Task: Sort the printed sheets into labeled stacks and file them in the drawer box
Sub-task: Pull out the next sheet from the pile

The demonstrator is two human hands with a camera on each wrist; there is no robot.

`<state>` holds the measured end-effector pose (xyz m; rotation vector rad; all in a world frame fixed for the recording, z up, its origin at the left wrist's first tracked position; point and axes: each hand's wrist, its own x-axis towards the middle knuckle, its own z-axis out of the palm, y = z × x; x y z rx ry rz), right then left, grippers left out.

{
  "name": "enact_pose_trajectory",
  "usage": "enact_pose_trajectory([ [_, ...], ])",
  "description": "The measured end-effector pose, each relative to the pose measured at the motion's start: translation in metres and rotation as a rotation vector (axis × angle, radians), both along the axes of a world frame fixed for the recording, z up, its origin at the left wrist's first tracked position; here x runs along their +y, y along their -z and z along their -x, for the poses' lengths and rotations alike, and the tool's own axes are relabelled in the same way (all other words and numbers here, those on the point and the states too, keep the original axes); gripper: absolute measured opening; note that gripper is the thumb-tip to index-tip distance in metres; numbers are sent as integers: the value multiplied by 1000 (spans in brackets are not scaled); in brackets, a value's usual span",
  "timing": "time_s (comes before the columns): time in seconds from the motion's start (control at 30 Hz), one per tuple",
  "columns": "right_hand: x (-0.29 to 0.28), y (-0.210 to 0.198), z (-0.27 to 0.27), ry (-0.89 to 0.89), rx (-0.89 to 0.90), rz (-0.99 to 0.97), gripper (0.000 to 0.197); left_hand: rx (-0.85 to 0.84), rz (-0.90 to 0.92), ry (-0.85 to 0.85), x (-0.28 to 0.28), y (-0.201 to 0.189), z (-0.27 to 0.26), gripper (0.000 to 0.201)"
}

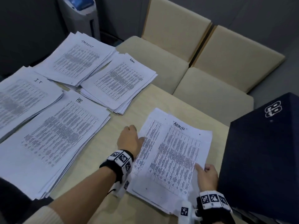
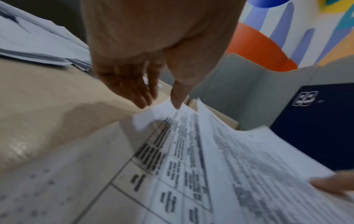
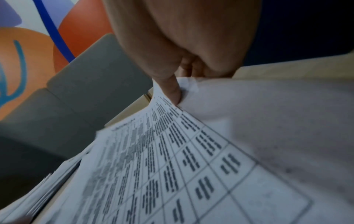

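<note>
right hand (image 1: 207, 177) pinches the thin admin sheets (image 1: 174, 152) at their right edge; left hand (image 1: 129, 139) lies relaxed on their left edge, bare table (image 1: 123, 123) beside

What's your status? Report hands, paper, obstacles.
Left hand thumb on ADMIN stack edge. Right hand pinches top sheet's corner. Dark box close on the right.

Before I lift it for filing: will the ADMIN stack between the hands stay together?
Probably not. The ADMIN stack is already fanned, so loose sheets would likely slide. Its top sheet bends where the right hand pinches it, so it is floppy. The left hand only rests on its edge.
</note>
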<state>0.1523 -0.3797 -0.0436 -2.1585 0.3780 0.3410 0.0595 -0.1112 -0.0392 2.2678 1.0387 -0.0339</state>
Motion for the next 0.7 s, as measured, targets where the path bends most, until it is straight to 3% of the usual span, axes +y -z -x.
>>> enact_pose_trajectory([
  [0.1,-11,-3,3,42,75,-210,29,130,17,22,7,5,-4,36],
  [0.23,-12,-14,8,77,219,-379,31,106,-43,50,15,2,-8,34],
  [0.43,-12,-9,12,197,280,-399,16,138,-186,313,20,-14,-5,48],
  [0.57,-5,-11,12,233,310,-405,13,165,-318,372,24,-22,-3,56],
  [0.7,-2,-11,10,230,328,-396,13,98,-274,391,28,-22,-4,51],
])
